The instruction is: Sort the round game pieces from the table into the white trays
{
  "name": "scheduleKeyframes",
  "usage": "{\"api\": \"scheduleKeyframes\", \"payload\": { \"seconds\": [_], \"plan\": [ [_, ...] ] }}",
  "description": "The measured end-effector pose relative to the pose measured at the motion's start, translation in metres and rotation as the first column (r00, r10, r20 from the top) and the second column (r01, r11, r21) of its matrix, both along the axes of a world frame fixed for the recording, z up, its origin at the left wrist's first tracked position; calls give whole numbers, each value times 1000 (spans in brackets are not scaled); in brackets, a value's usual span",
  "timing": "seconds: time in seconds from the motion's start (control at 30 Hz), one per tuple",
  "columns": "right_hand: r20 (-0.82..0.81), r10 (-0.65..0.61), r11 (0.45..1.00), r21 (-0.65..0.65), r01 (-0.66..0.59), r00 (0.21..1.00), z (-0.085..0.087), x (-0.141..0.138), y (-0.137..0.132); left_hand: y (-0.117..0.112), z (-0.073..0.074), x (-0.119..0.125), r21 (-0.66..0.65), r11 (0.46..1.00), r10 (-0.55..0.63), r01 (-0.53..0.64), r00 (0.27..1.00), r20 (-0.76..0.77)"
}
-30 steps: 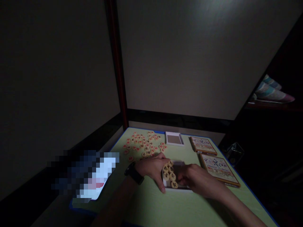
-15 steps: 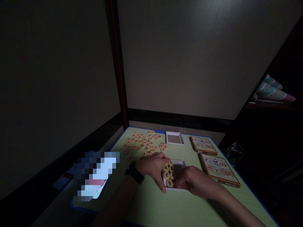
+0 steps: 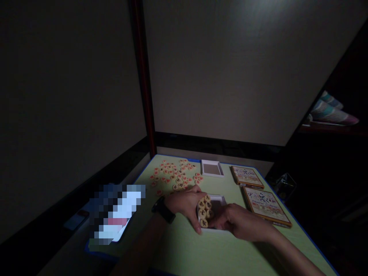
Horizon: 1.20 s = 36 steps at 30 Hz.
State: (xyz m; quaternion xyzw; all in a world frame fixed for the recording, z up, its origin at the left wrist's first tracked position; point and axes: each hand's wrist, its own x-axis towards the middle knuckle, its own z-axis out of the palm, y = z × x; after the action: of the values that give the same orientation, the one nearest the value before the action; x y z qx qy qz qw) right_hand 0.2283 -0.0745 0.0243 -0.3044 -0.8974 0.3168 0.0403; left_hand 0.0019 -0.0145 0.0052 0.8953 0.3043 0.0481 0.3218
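Round wooden Chinese chess pieces (image 3: pixel 202 214) with dark characters fill the left side of a small white open box (image 3: pixel 220 198). My left hand (image 3: pixel 185 205), with a dark watch on its wrist, is closed around the left side of this box, thumb at the near corner. Inside the box, my right hand (image 3: pixel 225 219) has bunched fingers, and a fingertip meets the nearest piece (image 3: pixel 204 223) from the right. Its other fingertips are hidden. Beyond my left hand, many loose pieces with red or dark characters (image 3: pixel 172 176) lie spread on the green table (image 3: pixel 184 253).
A second white open tray (image 3: pixel 212 168) stands at the table's far edge. Two flat printed boxes (image 3: pixel 247 177) lie along the right side, the nearer printed box (image 3: pixel 266 205) beside my right forearm. A lit, pixelated screen (image 3: pixel 120 214) is at the left edge, with a phone (image 3: pixel 76 220) beyond.
The nearest piece in the box has shifted slightly left, against the box's left side. My right fingers have moved a little left and nearer me. My left hand stays in place.
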Motion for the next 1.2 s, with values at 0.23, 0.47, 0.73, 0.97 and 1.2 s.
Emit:
{"api": "scheduleKeyframes", "payload": {
  "seconds": [0.23,0.47,0.73,0.97,1.2],
  "plan": [
    [16,-35,998,49,34,999,2,-1,-3,0,-1,-1,-7,1000,2,-2,1000,18],
    [8,-28,999,30,28,1000,3,-3,-5,2,-4,-1,14,1000,-14,14,999,43],
    [-120,-134,991,-48,129,984,8,-2,-2,0,-1,-1,-1,1000,0,0,1000,31],
    [-254,-191,975,-160,154,948,3,-15,-9,-1,1,-1,-3,1000,-10,10,999,30],
    [-268,-353,935,-53,352,897,-8,-27,-13,-2,1,-1,5,1000,3,-3,999,40]
  ]
}}
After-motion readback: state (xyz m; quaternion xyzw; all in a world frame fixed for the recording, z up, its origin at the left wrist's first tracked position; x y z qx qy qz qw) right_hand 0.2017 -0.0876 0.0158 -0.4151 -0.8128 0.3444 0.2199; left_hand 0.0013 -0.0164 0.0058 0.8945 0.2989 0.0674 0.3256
